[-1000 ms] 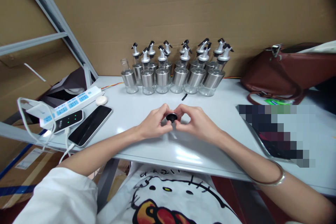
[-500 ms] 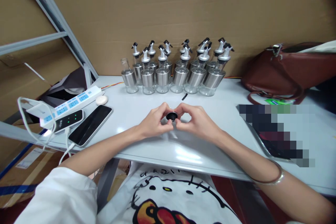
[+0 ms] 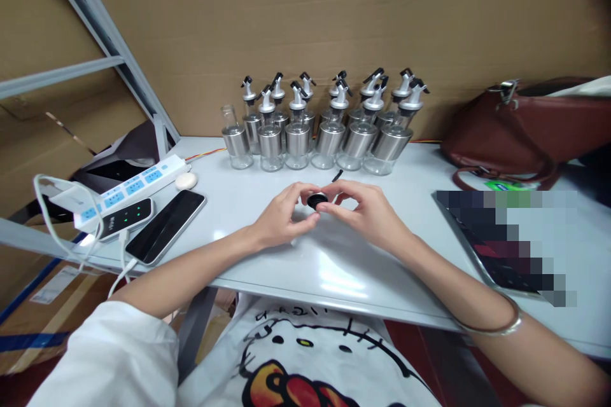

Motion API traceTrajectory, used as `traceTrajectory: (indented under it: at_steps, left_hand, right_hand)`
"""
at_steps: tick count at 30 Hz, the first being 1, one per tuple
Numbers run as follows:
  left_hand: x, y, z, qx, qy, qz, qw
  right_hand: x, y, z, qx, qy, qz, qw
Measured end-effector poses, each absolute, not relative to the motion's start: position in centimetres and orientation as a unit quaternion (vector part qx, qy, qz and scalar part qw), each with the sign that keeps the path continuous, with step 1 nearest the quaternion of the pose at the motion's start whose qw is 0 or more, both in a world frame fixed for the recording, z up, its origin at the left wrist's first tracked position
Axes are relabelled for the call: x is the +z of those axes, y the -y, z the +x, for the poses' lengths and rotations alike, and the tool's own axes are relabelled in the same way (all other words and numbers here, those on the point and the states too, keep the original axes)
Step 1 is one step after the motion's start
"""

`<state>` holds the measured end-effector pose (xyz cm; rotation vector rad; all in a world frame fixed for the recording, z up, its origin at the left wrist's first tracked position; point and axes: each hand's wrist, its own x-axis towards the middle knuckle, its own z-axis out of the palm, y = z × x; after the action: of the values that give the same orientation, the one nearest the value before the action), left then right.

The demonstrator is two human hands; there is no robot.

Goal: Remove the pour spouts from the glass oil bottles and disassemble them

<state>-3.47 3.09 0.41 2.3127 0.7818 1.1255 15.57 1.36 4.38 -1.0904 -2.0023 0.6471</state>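
Note:
Both hands meet over the middle of the grey table [image 3: 334, 267]. My left hand [image 3: 281, 216] and my right hand [image 3: 365, 213] pinch a small round black cap [image 3: 316, 200] between their fingertips, just above the tabletop. A small black strip [image 3: 337, 175] lies on the table just beyond the hands. Behind it stand several glass and steel dispenser bottles [image 3: 329, 133] with black and silver spouts, and one spoutless bottle [image 3: 235, 140] at the left end of the row.
At the left lie a white power strip [image 3: 131, 187], a power bank [image 3: 121, 218], a black phone [image 3: 165, 226] and a small white oval object [image 3: 185, 180]. A brown handbag [image 3: 525, 127] sits at the right, with a blurred flat item [image 3: 506, 241] before it. Cardboard [image 3: 305, 13] backs the table.
Both hands have shifted a little away from me and to the right with the cap, which is now raised slightly toward the bottles.

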Motion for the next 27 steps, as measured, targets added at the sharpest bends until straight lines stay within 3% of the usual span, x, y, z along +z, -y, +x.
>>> traceTrajectory:
  at_steps: [12, 16, 20, 27]
  left_hand:
    - [0.5, -2.8, -3.1, 0.416, -0.343, 0.792, 0.286]
    - [0.3, -3.1, -3.2, 0.422, -0.325, 0.782, 0.324]
    - [0.0, -3.8, -3.4, 0.418, -0.308, 0.811, 0.269]
    - [0.0, -4.1, -3.4, 0.382, -0.312, 0.840, 0.226]
  right_hand:
    - [3.9, -1.8, 15.9, 0.323, 0.773, -0.430, 0.336]
    - [3.7, -2.1, 16.1, 0.220, 0.828, -0.435, 0.277]
    - [3.0, -2.7, 16.7, 0.098, 0.838, -0.503, 0.186]
    - [1.5, -3.3, 17.5, 0.094, 0.857, -0.499, 0.091]
